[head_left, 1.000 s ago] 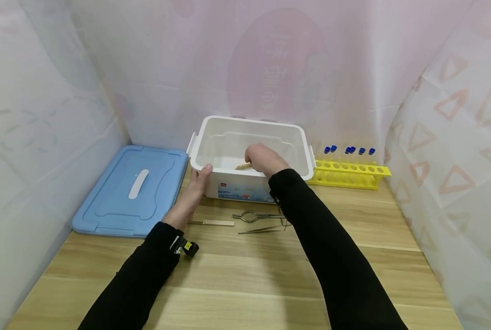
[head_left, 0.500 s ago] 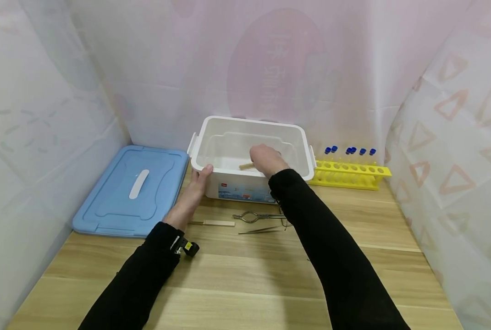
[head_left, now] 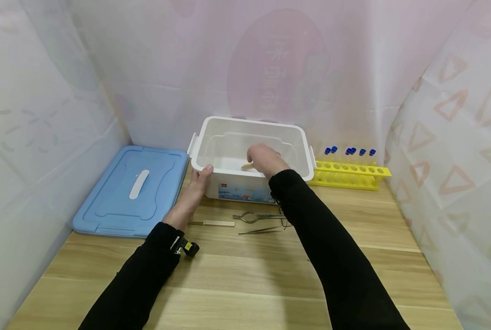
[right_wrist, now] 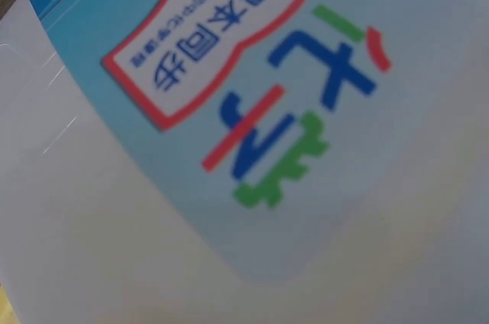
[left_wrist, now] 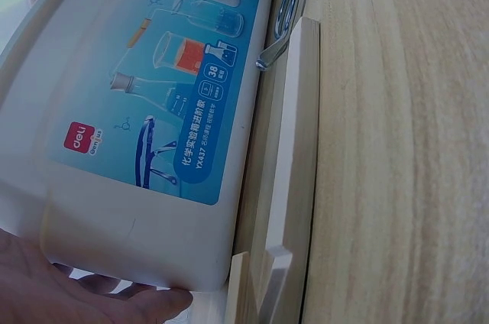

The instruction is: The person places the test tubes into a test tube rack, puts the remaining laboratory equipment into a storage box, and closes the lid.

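Observation:
A white plastic storage box [head_left: 245, 185] with no lid on stands at the back of the table. My left hand [head_left: 192, 192] grips its front left corner, thumb up at the rim; fingers of that hand show against the box's end in the left wrist view. Over the near rim reaches my right hand [head_left: 266, 159], curled inside the box. It holds a slim tan thing [head_left: 247, 166] that pokes out to the left; most of it is hidden by the hand. The right wrist view shows only the printed label [right_wrist: 252, 95] on the box's front, close up.
A blue lid [head_left: 117, 206] with a white handle lies left. In front of the box are a wooden test tube clamp [head_left: 218, 223], crucible tongs [head_left: 251, 216] and tweezers [head_left: 260, 230]. Right of it stands a yellow test tube rack [head_left: 348, 174] with several blue-capped tubes. Curtains enclose the table.
Inside the box, my right hand shifted slightly right and then a little back left, the tan thing moving with it. The left hand and the box stay put.

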Action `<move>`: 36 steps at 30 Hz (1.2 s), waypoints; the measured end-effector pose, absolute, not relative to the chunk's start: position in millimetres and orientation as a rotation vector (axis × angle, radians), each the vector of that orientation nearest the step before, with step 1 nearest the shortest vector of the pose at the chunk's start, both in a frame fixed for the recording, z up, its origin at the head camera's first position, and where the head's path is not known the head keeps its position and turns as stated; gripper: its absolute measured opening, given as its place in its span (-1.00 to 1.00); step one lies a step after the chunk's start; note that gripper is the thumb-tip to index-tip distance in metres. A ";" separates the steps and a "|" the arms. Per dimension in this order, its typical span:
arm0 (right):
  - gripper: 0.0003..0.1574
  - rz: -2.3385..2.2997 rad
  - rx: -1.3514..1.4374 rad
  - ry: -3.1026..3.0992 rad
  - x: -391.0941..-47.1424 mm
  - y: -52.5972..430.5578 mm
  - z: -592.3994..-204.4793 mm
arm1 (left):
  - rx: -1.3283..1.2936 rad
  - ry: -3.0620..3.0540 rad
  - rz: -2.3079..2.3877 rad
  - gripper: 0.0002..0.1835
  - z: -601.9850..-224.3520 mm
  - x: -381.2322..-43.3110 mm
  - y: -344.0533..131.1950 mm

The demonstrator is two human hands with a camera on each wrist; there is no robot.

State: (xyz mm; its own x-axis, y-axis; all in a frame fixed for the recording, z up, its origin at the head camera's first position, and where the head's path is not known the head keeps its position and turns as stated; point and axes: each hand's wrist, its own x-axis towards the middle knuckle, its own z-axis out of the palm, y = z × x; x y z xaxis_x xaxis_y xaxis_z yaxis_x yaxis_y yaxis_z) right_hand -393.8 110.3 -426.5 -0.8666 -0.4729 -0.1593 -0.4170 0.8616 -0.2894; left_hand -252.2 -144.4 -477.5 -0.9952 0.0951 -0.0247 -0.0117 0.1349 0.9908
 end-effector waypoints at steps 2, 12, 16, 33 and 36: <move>-0.47 -0.361 -0.693 2.798 -368.9 105.7 -403.6 | 0.079 2.302 2.017 0.13 -477.2 -252.1 -144.2; -0.39 -0.302 -0.795 2.740 -372.9 109.3 -408.4 | 0.080 2.301 2.012 0.13 -477.4 -253.1 -143.8; -0.52 -0.242 -0.761 2.743 -364.9 107.0 -399.9 | 0.073 2.296 2.009 0.13 -477.2 -253.4 -143.9; -0.46 -0.496 -0.691 2.845 -370.5 107.9 -380.5 | 0.085 2.280 1.998 0.10 -473.3 -251.9 -142.6; -0.43 -0.526 -0.676 2.851 -354.9 110.9 -369.1 | 0.085 2.280 1.994 0.11 -474.0 -252.6 -142.1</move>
State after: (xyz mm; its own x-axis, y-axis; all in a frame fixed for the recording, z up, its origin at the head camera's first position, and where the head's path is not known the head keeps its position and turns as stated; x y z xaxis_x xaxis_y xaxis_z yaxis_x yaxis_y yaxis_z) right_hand -354.9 110.9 -369.1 -0.8839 -0.4613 -0.0772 -0.4034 0.8355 -0.3732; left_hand -252.6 -142.1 -474.0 -0.9923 0.1151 -0.0467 -0.0310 0.1353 0.9903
